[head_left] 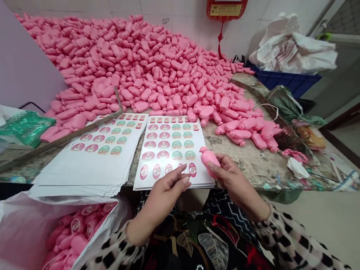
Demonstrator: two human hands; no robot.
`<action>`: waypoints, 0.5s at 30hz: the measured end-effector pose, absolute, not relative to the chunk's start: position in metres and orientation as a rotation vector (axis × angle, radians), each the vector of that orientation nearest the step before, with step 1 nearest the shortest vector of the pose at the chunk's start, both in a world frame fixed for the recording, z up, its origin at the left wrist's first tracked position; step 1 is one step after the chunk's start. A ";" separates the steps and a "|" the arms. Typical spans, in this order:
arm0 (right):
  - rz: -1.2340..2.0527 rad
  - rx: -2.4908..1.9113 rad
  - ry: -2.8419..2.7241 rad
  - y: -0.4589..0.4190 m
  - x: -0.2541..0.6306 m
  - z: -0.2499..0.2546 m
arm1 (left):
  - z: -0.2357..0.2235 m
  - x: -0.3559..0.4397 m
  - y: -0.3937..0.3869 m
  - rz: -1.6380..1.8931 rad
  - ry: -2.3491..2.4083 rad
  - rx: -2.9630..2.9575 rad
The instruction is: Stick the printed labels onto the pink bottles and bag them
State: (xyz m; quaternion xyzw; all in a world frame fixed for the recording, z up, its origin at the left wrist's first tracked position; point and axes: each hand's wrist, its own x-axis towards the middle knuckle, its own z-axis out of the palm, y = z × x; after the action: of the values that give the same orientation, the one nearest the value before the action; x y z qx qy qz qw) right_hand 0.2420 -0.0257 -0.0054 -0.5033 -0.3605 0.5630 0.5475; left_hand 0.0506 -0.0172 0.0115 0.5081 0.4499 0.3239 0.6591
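Head view, from the left: a green packet [23, 127] lies on the worktable [253, 165], and below it an open white sack [10, 232] holds pink pieces [77, 225], several bearing oval labels. Next comes a fanned stack of label sheets [78, 168], then a second label stack [197, 143] in front of the person. Over that one's bottom row reaches the left hand [162, 199], fingers loosely extended and not clenched; I cannot tell whether a label clings to its fingertips. Just right of it, above the sheet's edge, the right hand [235, 181] grasps one small pink piece [209, 160] between thumb and fingers. A large heap of pink pieces [137, 65] spreads behind. Judging by this, the step in hand is fetching an oval label; the next move calls for a clean fingertip pinch on its edge, with the piece kept steady.
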 end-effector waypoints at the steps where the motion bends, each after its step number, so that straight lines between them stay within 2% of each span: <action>1: 1.352 -1.160 -0.873 -0.028 0.231 -0.003 | 0.009 0.058 -0.016 0.771 0.953 1.082; 5: 1.391 -1.110 -0.965 -0.039 0.210 -0.001 | 0.000 0.076 -0.015 0.897 0.759 0.854; 15: 1.571 -0.983 -1.129 -0.060 0.203 -0.004 | -0.013 0.072 -0.025 0.938 0.682 0.684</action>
State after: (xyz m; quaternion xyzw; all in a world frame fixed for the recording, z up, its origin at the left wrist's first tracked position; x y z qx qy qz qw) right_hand 0.2032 -0.0600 -0.0042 -0.4005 -0.4602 0.6401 0.4670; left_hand 0.0725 -0.0248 -0.0133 0.3169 0.3156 0.4345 0.7818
